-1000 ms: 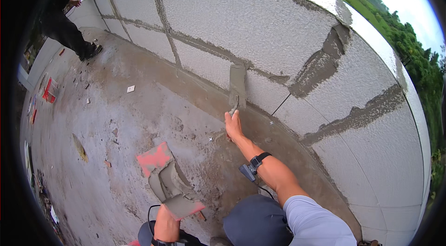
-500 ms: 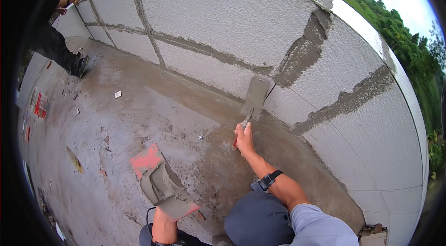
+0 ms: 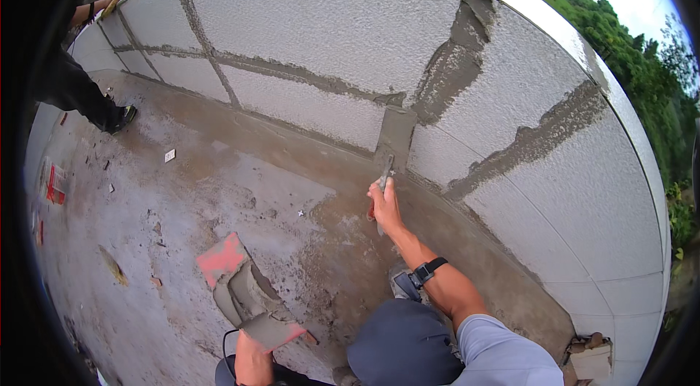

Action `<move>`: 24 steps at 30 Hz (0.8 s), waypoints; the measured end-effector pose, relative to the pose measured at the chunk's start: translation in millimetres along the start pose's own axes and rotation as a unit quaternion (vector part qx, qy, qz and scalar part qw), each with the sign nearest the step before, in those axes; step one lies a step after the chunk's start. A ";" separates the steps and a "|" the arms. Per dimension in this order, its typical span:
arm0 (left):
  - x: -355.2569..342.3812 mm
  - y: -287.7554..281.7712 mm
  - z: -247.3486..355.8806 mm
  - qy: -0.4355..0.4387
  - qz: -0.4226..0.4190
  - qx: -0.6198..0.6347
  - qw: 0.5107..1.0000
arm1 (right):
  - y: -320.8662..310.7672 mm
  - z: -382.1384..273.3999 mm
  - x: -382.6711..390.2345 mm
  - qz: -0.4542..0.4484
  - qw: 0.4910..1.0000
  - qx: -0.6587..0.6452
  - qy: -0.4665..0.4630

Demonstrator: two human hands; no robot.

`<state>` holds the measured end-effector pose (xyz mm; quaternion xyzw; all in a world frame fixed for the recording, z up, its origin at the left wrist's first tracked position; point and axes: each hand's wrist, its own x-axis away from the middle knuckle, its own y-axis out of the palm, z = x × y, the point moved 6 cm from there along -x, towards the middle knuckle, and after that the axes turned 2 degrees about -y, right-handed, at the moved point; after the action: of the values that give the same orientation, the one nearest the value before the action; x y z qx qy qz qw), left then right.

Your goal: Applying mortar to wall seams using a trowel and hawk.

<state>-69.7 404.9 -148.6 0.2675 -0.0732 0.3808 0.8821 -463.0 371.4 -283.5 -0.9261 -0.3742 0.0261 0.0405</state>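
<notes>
My right hand (image 3: 384, 200) is closed on the red handle of a steel trowel (image 3: 395, 134), whose mortar-coated blade lies on the low part of the white textured block wall (image 3: 313, 17), at a grey joint. My left hand (image 3: 254, 353), at the lower edge, grips a pink board (image 3: 219, 258) carrying a thick, folded heap of grey mortar (image 3: 251, 291). Wide grey mortar bands (image 3: 448, 50) run up and along the wall right of the trowel, and narrower joints divide the blocks to the left.
A person in dark trousers (image 3: 80, 94) stands at the upper left, one hand near the wall top. The concrete floor (image 3: 168, 211) holds debris, a red-and-white bucket (image 3: 57, 182) at left and broken pieces (image 3: 589, 357) in the lower right corner. Trees (image 3: 620, 50) rise beyond the wall.
The view has shifted, carrying the wall leftward. My trowel has moved right along the wall's low part, then its blade swung more upright over the joint. The pink board remains in my left hand.
</notes>
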 end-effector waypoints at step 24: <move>-41.6 -11.4 9.6 -0.019 0.028 0.363 0.931 | 17.1 -145.6 -18.8 -0.170 0.910 0.364 -0.100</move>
<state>-89.9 367.1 -159.0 0.5746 0.0456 0.4003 0.7124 -453.2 338.0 -139.8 -0.7620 -0.4931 0.2456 0.3405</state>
